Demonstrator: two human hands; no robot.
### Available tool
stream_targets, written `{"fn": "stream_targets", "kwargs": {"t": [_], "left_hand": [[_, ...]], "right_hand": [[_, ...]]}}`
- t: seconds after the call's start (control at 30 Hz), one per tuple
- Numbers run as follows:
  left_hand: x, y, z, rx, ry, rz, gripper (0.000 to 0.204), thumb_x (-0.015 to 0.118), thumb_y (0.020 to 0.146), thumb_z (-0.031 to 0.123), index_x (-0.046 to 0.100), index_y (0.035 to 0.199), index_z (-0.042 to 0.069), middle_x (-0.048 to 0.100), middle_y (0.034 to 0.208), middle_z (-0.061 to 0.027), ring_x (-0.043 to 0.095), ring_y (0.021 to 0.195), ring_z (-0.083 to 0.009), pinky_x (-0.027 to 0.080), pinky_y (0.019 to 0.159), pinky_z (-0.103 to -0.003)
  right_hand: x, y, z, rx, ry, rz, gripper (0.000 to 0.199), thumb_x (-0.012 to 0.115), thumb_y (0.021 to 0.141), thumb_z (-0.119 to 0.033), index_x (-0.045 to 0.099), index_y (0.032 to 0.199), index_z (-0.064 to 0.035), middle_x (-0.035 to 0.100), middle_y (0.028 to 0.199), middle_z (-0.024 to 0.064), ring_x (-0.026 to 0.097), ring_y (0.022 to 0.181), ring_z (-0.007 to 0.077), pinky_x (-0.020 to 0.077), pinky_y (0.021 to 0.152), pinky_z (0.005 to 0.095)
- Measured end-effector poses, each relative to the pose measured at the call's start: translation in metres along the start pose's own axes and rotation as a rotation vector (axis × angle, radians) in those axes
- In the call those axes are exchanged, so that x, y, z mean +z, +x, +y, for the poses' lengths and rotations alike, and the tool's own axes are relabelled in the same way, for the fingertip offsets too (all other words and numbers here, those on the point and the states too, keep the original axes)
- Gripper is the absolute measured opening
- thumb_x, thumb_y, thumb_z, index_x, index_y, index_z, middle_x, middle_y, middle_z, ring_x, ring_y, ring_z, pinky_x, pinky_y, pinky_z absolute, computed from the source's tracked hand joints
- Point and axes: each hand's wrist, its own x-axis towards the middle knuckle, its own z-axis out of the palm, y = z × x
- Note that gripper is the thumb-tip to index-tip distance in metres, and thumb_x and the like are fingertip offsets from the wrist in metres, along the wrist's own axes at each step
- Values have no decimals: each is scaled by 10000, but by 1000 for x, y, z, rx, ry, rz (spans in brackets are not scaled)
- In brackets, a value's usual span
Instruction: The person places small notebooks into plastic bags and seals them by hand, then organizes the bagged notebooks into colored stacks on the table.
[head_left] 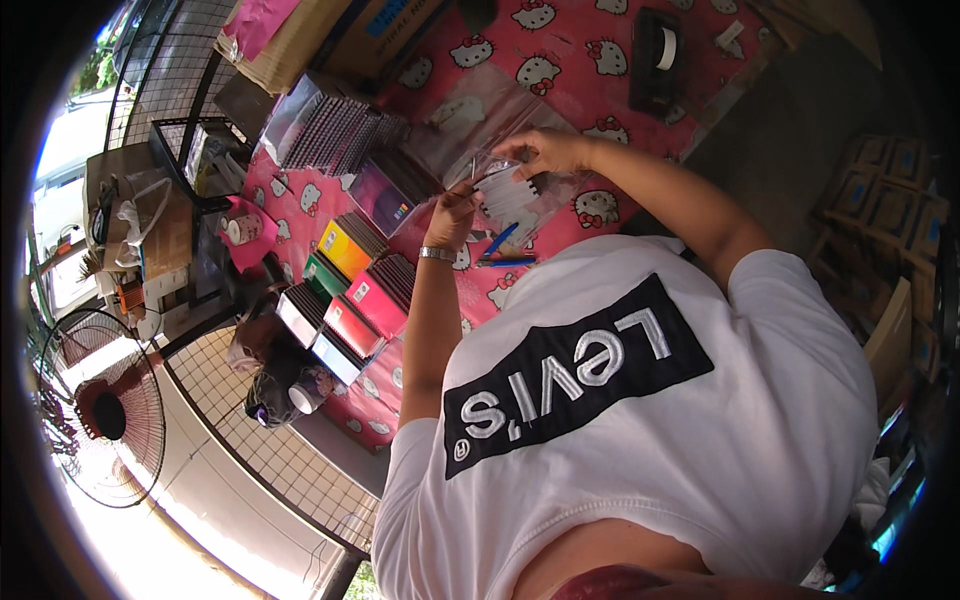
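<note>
Spreading wide, the pink cat-print tabletop (570, 102) carries a clear plastic bag (548, 208), the right hand (552, 152) curled over it, grip unclear from here, the left hand (453, 215) pinching its edge, white notch-edged pads (508, 198) between them, slim blue pens (500, 240) nearby.

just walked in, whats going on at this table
A person in a white shirt leans over a table with a pink patterned cover. The left hand and right hand are close together at a white item with clear plastic around it; the grip is too small to make out. Two slim blue items lie nearby, with coloured notebooks stacked to the left.
</note>
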Motion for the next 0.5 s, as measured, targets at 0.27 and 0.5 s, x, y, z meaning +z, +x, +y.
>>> {"fn": "stream_targets", "kwargs": {"t": [0.27, 0.5], "left_hand": [[40, 8, 9, 806, 1328, 475, 215, 745, 714, 98, 747, 925, 136, 606, 781, -57, 586, 661, -223, 473, 661, -301], [33, -30, 18, 781, 1141, 88, 377, 749, 710, 150, 666, 1053, 16, 629, 982, -134, 619, 884, -319, 512, 777, -406]], "right_hand": [[17, 13, -5, -216, -374, 182, 175, 713, 748, -157, 661, 891, -70, 619, 820, 48, 609, 734, 209, 480, 685, 332], [15, -32, -31, -465, -493, 76, 218, 715, 740, -193, 631, 848, -23, 573, 952, 63, 599, 840, 254, 479, 725, 355]]}}
